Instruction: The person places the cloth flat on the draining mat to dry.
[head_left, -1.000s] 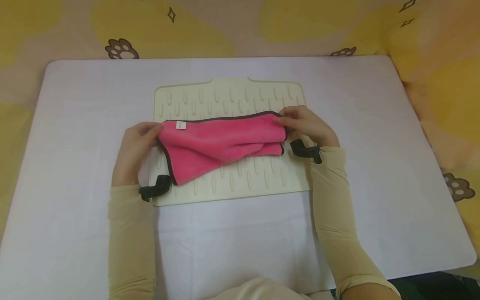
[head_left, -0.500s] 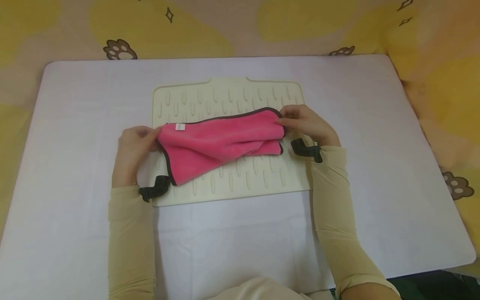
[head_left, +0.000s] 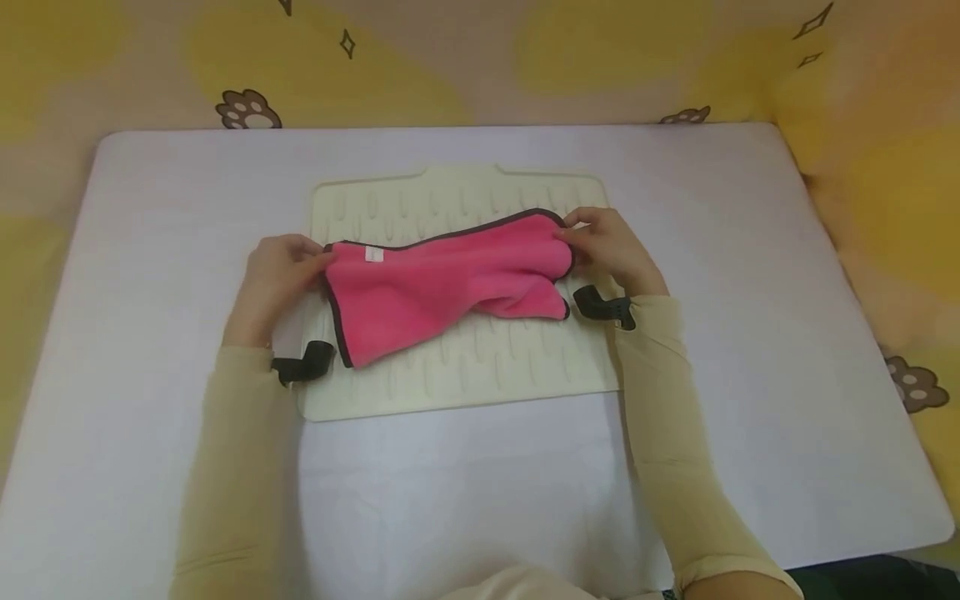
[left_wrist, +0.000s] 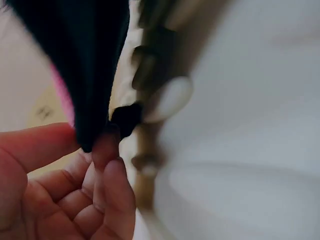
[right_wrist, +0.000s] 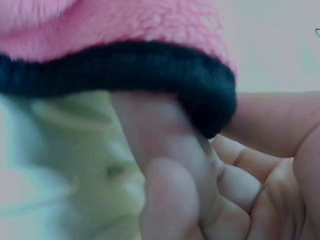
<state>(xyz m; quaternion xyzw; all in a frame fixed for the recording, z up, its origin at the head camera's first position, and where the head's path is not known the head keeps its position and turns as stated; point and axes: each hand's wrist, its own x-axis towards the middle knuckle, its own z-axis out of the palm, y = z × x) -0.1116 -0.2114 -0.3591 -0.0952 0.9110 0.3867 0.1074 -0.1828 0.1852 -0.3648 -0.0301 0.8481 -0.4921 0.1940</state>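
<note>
A pink cloth [head_left: 420,292] with dark edging and a small white tag [head_left: 374,254] hangs between both hands, overlapping a cream ridged mat [head_left: 465,375] in the head view. My left hand [head_left: 279,279] pinches its upper left corner between thumb and fingers. At the upper right corner, my right hand [head_left: 611,250] pinches the edge in the same way. The lower right part of the cloth droops in folds. Close up in the left wrist view, the dark edging [left_wrist: 85,65] runs down into the left fingertips. The right wrist view shows fleecy pink fabric [right_wrist: 150,22] above the right fingers.
The mat lies flat on a white-covered table [head_left: 450,475]. Behind the table's far edge hangs a yellow and beige curtain [head_left: 600,50] with paw prints. A black wrist mount [head_left: 303,362] sits by the left hand, another black mount [head_left: 602,307] by the right.
My left hand has risen slightly and shifted right, its forearm now slanting more. The cloth's top edge sags more in the middle, and its right corner sits a bit higher.
</note>
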